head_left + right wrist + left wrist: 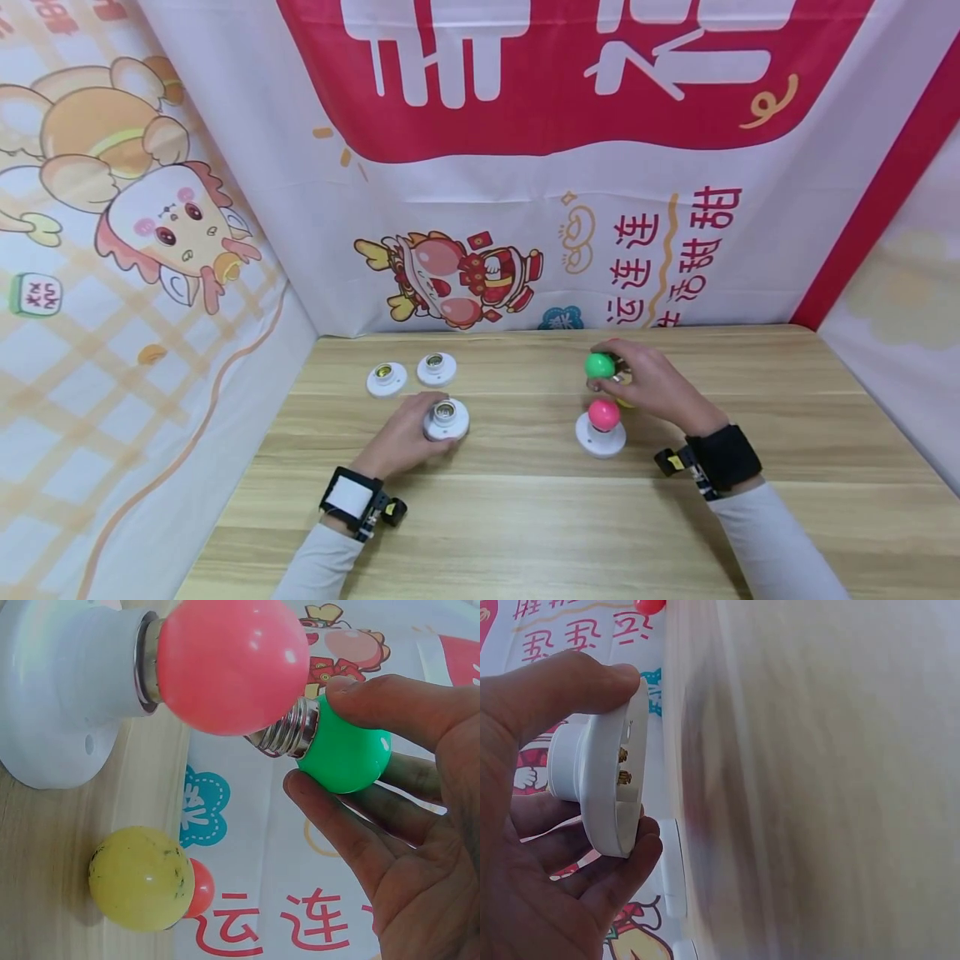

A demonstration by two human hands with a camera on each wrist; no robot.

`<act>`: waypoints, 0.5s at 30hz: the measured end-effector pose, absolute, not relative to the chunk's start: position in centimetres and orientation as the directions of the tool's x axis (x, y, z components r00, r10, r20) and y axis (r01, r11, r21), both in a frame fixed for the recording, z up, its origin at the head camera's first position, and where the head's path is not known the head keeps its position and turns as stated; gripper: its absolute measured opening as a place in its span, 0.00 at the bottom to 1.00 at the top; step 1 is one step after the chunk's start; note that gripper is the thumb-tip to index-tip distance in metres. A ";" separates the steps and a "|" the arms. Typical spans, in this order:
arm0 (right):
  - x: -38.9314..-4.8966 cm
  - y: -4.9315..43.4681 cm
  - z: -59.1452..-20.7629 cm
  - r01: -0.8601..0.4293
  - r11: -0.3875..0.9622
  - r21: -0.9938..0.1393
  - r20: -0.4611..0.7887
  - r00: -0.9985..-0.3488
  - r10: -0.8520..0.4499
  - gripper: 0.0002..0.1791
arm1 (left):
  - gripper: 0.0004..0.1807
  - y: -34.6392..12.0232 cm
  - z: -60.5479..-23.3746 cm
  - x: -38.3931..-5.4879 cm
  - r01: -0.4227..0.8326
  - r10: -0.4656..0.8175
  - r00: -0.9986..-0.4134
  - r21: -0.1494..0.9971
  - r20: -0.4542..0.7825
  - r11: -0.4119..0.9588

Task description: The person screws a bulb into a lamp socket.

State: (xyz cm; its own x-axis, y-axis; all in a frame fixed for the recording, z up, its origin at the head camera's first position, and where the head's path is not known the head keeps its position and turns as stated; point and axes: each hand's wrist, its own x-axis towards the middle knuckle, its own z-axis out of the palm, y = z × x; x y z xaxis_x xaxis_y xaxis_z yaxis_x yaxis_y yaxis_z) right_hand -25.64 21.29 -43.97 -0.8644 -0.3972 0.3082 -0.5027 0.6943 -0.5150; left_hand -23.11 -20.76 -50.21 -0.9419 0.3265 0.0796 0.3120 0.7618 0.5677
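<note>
My left hand (401,437) grips a round white lamp socket (446,421) by its rim, thumb on one side and fingers on the other. In the left wrist view this socket (600,769) is raised off the table, brass contacts showing on its underside. A green light bulb (598,367) is pinched in my right hand (656,387); its metal screw base (289,731) points away from the palm. Just nearer than that hand, a pink bulb (603,414) sits in another white socket (600,443) on the table.
Two more white sockets (386,379) without bulbs lie at the back left of the wooden table (517,517). A yellow bulb (142,877) and a red bulb (201,889) lie behind the pink one. Printed cloth (480,192) hangs along the table's back edge.
</note>
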 end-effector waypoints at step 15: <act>-25.0 20.7 -43.4 -0.524 0.693 -0.494 0.307 -0.852 -0.425 0.30 | 0.45 -18.7 -49.4 -23.0 0.392 0.393 -0.911 0.549 0.122 0.738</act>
